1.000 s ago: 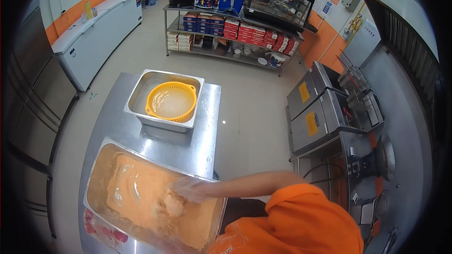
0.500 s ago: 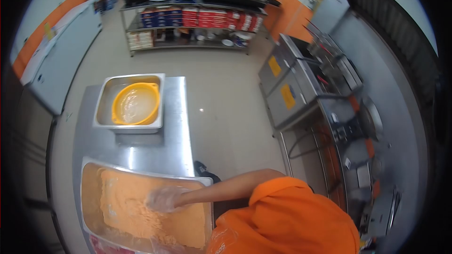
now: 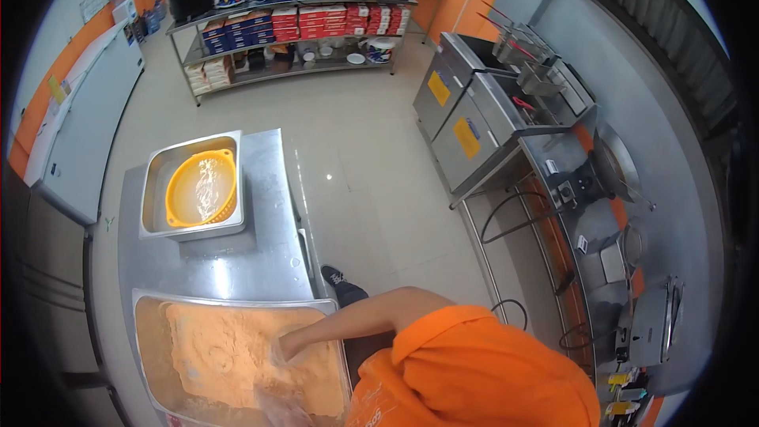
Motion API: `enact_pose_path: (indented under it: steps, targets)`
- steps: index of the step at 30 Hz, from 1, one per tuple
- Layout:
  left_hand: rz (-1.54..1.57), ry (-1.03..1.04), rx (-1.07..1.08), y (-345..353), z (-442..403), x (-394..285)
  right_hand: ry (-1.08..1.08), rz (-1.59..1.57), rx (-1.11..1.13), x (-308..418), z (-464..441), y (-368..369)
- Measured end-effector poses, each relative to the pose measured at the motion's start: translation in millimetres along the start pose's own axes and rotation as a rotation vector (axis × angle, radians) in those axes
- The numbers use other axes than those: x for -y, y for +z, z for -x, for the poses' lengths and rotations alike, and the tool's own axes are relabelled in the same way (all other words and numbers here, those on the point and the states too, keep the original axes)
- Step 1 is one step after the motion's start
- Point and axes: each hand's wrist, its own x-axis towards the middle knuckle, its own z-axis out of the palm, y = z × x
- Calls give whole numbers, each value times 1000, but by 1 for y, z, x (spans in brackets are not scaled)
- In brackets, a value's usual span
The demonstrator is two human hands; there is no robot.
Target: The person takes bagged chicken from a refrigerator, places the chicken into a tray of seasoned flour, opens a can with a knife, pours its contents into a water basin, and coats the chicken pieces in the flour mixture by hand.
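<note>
A deep metal tray holds pale orange powder with uneven mounds and a round hollow. My right hand, in a clear glove, reaches down into the powder near the tray's right side; its fingers are buried or hidden. Closer to the bottom edge, my left hand, also gloved, is low over the powder, blurred and partly cut off. Whether either hand holds anything cannot be made out. Farther up the table, a yellow basket sits in a metal pan with cloudy liquid.
The steel table carries both containers. Fryers and a burner line the right side. A shelf with stacked boxes stands at the back, and a white freezer at the left. A shoe shows beside the table.
The view has swung so the room shifts left. My right hand, earlier over a lump of coated material, now reaches into the powder. That lump is no longer distinguishable.
</note>
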Motion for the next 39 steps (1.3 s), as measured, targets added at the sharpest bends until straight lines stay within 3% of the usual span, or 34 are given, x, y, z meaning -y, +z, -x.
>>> enact_pose_path:
  steps: [2,4,6,9,10,12,15,17,18,19,21,23,24,26,27,29,31,32,34,35,36,37,39]
  targets:
    - [115,-48,-6,7,0,10,-93,-150,-12,-15,4,9]
    - [140,-22,191,-15,-13,33,-118,-311,13,-22,11,20]
    - [304,-121,110,30,51,0,-11,-485,105,-19,17,16]
    - [686,-58,61,32,-34,70,293,-741,273,0,12,16]
    - [601,-26,-40,33,-20,64,372,-772,307,6,11,17]
    - [550,7,-133,27,-2,37,373,-690,269,4,11,7]
    - [618,26,-90,9,55,0,186,-225,140,-25,16,-27]
    - [648,61,-33,-3,67,-13,168,117,308,-7,21,-49]
    - [666,71,-24,-2,65,-10,147,133,345,-17,26,-49]
    - [672,-46,48,3,62,-3,124,-58,363,-42,34,-34]
    - [665,-157,155,19,39,26,182,-1247,404,-125,53,34]
    - [773,-261,305,40,-9,61,45,-926,238,-80,44,36]
    - [764,-266,337,43,-6,55,-70,-620,114,-40,42,37]
    - [518,-61,196,31,16,30,-174,-304,-19,38,40,-13]
    - [447,23,101,20,33,16,65,-188,32,93,39,-56]
    - [361,107,20,-1,76,-13,318,-83,70,116,29,-91]
    - [-304,409,-2,-18,105,-36,83,184,33,106,26,-103]
    - [-320,428,12,-24,92,-26,90,179,6,93,26,-102]
    - [-901,1026,-137,-32,61,20,-307,184,-154,52,28,-92]
    - [-1063,984,-20,-35,74,13,-283,408,5,37,25,-93]
    - [-1230,959,92,-34,82,2,-245,572,20,21,25,-88]
    - [-1206,1096,-4,-33,73,11,-185,731,35,4,24,-79]
    - [-1067,1315,-101,-24,54,23,-499,583,-271,-25,8,-74]
